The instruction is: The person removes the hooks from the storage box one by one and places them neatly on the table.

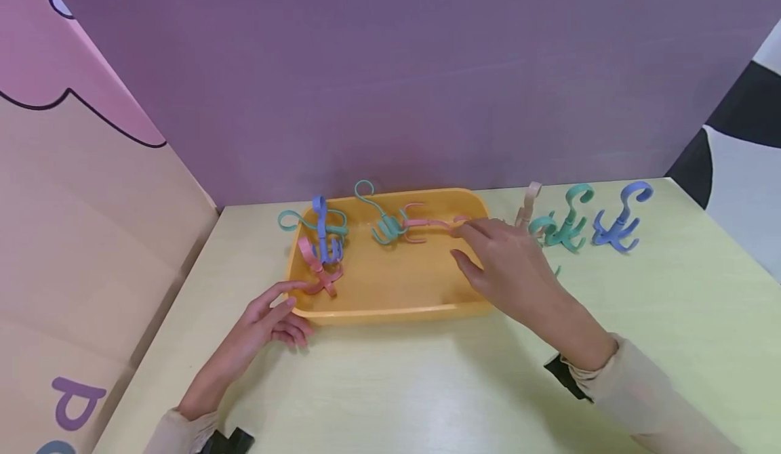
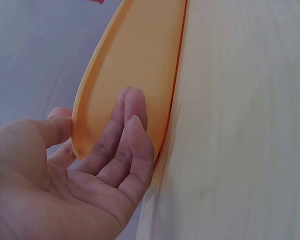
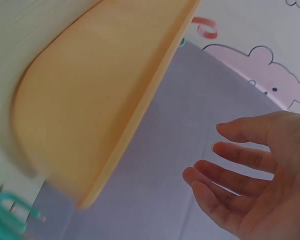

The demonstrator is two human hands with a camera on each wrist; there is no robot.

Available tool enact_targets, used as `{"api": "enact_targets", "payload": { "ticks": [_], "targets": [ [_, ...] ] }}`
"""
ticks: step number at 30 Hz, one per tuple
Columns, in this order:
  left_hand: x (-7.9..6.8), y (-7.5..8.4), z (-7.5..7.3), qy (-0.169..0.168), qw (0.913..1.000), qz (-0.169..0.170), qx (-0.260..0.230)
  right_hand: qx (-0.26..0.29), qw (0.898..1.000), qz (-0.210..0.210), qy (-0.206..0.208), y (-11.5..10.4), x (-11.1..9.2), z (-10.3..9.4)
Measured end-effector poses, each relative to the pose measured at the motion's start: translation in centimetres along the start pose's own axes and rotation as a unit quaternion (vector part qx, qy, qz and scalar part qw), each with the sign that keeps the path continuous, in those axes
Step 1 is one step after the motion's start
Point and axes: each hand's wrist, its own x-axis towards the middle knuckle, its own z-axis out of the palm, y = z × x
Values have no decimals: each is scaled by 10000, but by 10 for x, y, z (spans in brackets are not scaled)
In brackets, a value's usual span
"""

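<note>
A yellow plastic tray (image 1: 390,316) holds several multi-prong hooks. My left hand (image 1: 268,322) grips its front left corner, with the index finger over the rim near a red hook (image 1: 327,280) and the other fingers against the outer wall. Above the tray's right end hovers my right hand (image 1: 509,264), fingers loosely bent and nothing between them in the right wrist view. Just beyond its fingertips lies a pink hook (image 1: 427,223), partly hidden; whether they touch is unclear. A teal hook (image 1: 386,225) leans on the back rim, and a blue hook (image 1: 321,230) stands at the left.
On the table right of the tray stand a blue hook (image 1: 621,222), a green hook (image 1: 569,227) and a beige hook (image 1: 528,203), the last partly behind my right hand. A purple panel (image 1: 390,88) rises along the table's back edge, with a printed panel (image 1: 79,203) at the left.
</note>
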Motion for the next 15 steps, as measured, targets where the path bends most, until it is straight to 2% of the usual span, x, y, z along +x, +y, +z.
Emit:
{"api": "enact_targets", "payload": {
  "ticks": [8, 15],
  "targets": [
    [1, 0, -1, -16, 10000, 4, 2, 280, 9991, -332, 10, -23, 21, 16],
    [1, 0, 0, -19, 10000, -33, 12, 302, 9980, -540, 107, -43, 35, 30]
  ]
}}
